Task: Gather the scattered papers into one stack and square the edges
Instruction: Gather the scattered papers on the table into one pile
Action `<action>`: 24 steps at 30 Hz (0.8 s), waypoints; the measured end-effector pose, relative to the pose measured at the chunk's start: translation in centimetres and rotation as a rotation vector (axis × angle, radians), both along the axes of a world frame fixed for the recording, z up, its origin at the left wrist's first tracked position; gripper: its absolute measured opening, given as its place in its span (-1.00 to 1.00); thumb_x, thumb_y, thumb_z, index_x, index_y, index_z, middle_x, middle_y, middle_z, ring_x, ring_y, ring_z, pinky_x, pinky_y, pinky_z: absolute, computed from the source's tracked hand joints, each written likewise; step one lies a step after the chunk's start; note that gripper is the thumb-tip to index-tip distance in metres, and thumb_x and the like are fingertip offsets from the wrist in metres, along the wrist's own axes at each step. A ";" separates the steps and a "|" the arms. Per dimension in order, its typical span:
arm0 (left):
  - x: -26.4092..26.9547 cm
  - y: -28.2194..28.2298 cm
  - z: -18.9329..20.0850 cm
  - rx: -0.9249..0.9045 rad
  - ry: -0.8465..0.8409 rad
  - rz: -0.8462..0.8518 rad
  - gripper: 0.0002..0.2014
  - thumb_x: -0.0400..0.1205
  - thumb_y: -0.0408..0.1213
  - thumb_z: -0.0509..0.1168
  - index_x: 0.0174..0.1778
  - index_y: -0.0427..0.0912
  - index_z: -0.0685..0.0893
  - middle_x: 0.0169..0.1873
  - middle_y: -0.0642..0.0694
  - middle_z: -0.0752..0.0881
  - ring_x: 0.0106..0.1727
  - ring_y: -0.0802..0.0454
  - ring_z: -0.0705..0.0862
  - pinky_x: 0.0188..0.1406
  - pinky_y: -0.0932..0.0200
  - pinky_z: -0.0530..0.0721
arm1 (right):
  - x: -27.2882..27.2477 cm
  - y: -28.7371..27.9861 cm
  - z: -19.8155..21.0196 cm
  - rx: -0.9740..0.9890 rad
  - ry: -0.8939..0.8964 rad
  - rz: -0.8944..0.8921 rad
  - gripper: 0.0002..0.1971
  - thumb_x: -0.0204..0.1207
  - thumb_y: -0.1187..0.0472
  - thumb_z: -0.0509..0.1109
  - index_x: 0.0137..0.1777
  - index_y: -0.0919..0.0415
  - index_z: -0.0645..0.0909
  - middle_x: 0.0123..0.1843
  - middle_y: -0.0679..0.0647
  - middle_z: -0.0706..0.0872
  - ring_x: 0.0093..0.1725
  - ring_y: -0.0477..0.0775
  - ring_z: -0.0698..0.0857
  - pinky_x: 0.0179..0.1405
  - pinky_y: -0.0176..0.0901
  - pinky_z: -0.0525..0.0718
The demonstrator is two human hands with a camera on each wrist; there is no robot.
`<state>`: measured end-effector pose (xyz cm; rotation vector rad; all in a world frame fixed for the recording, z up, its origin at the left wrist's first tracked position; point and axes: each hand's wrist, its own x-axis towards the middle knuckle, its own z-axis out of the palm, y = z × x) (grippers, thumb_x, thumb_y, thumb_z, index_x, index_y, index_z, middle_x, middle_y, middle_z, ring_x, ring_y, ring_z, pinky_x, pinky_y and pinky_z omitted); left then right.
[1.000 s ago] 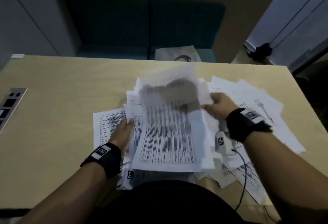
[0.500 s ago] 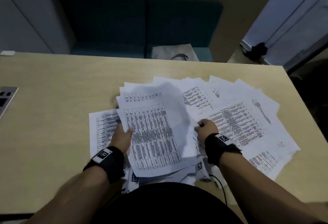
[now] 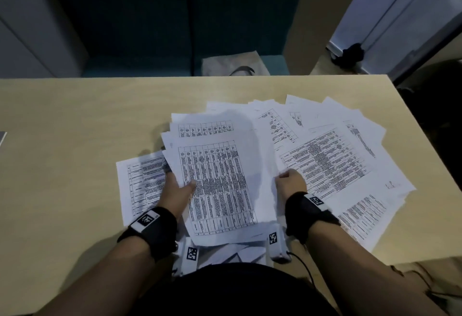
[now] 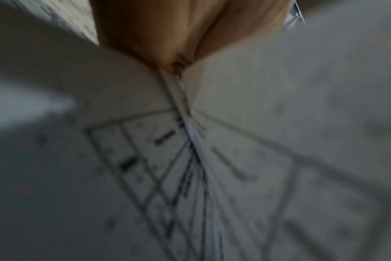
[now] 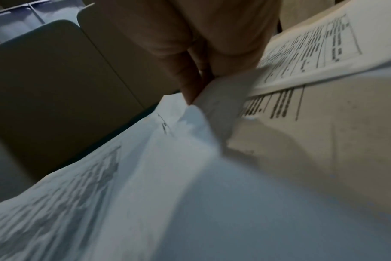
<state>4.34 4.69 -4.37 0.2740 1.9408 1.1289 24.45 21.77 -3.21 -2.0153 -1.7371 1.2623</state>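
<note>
While the left hand clamps the left edge of the partial stack of white printed sheets, thumb on the top page and fingers beneath, the right hand pinches a sheet edge at the stack's right side; the right wrist view shows its fingertips closed on a lifted paper corner. Between the two grips, the stack lies roughly aligned, with offset edges visible at its far end. Outward to the right of the right-hand grip, a fan of loose white sheets printed with tables overlaps across the pale wooden table. Outward to the left of the left-hand grip, a single printed sheet lies flat, partly under the hand.

Handling judgement: the sheets are light, thin and limp; they bend under their own weight and slide readily over one another. Take hold at opposite long edges near mid-length, with thumbs above and fingers below. Expect loose sheets to slip out if lifted by one corner. Squaring likely requires tapping the edges on the table.
</note>
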 end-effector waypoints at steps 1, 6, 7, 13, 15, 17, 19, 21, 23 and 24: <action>0.3 0.1 0.0 -0.011 0.022 -0.004 -0.36 0.70 -0.25 0.34 0.65 -0.15 0.19 0.57 -0.13 0.41 0.59 -0.22 0.38 0.52 -0.14 0.34 | 0.0 -0.2 -0.2 -0.004 0.021 0.062 -0.81 0.45 0.41 0.26 -0.29 0.12 0.49 -0.34 0.07 0.58 -0.24 0.12 0.58 -0.44 -0.26 0.42; 1.8 0.5 -0.3 0.008 0.041 0.114 -0.31 0.69 -0.35 0.33 0.70 -0.08 0.14 0.64 -0.09 0.33 0.65 -0.21 0.31 0.56 -0.17 0.32 | 2.5 4.9 1.1 0.098 -0.072 0.495 -0.84 0.44 0.28 0.44 -0.09 -0.02 0.67 -0.10 0.00 0.72 -0.09 0.07 0.70 -0.17 -0.25 0.59; 2.1 0.5 -0.1 0.035 0.026 0.146 -0.29 0.70 -0.36 0.32 0.71 -0.05 0.11 0.67 -0.05 0.27 0.66 -0.15 0.27 0.59 -0.16 0.28 | 3.3 6.9 1.6 0.164 -0.114 0.537 -0.77 0.43 0.30 0.46 0.03 -0.01 0.67 -0.01 0.00 0.71 -0.01 0.07 0.70 -0.11 -0.22 0.59; 6.0 2.7 0.6 0.122 0.053 0.279 -0.32 0.74 -0.44 0.24 0.73 -0.08 0.08 0.71 -0.05 0.13 0.72 -0.12 0.09 0.58 -0.11 0.12 | 6.7 18.6 3.7 0.227 -0.645 0.963 0.18 0.12 0.26 0.71 0.64 -0.16 0.04 0.64 0.02 0.22 0.61 0.25 0.24 0.37 0.46 0.40; 7.5 3.6 0.9 0.118 -0.008 0.341 -0.28 0.74 -0.47 0.22 0.75 -0.07 0.02 0.74 -0.10 0.03 0.73 -0.16 0.08 0.59 -0.22 0.10 | 7.2 20.1 3.4 0.210 -0.738 1.127 0.22 0.15 0.28 0.67 0.63 -0.21 -0.09 0.67 0.00 0.13 0.66 0.21 0.11 0.42 0.62 0.18; 8.7 4.3 1.1 0.125 -0.071 0.376 -0.25 0.74 -0.49 0.20 0.76 -0.03 -0.03 0.75 -0.14 -0.05 0.73 -0.19 0.06 0.60 -0.26 0.09 | 7.6 20.7 3.0 0.260 -0.784 1.196 0.08 0.13 0.26 0.63 0.56 -0.17 0.05 0.52 0.05 0.30 0.56 0.21 0.26 0.37 0.63 0.26; 9.5 4.5 0.7 0.109 -0.079 0.402 -0.24 0.74 -0.52 0.18 0.76 -0.04 -0.06 0.75 -0.14 -0.09 0.74 -0.18 0.01 0.62 -0.22 0.03 | 7.9 21.2 2.8 0.354 -0.836 1.244 -0.09 0.11 0.12 0.65 0.43 -0.04 0.22 0.36 0.08 0.45 0.41 0.21 0.39 0.27 0.50 0.43; 9.9 4.7 0.8 0.105 -0.071 0.424 -0.24 0.74 -0.52 0.19 0.76 -0.04 -0.06 0.75 -0.14 -0.08 0.74 -0.19 0.02 0.62 -0.23 0.02 | 7.8 21.6 3.0 0.337 -0.886 1.283 -0.16 0.09 -0.08 0.67 0.33 0.06 0.34 0.28 0.08 0.52 0.38 0.21 0.41 0.28 0.47 0.39; 9.9 4.8 0.8 0.089 -0.034 0.424 -0.26 0.73 -0.52 0.20 0.75 -0.10 -0.02 0.75 -0.14 0.00 0.73 -0.19 0.07 0.63 -0.21 0.05 | 7.7 21.9 3.2 0.289 -0.911 1.286 -0.33 0.14 -0.13 0.64 0.21 0.05 0.49 0.15 0.04 0.60 0.35 0.17 0.47 0.35 0.54 0.23; 9.8 4.9 0.8 0.079 -0.004 0.418 -0.27 0.73 -0.51 0.22 0.75 -0.12 -0.01 0.74 -0.14 0.03 0.73 -0.19 0.08 0.63 -0.19 0.05 | 7.7 22.0 3.5 0.313 -0.896 1.256 -0.56 0.28 -0.01 0.58 0.11 0.04 0.55 0.07 0.03 0.65 0.30 0.14 0.54 0.39 0.54 0.18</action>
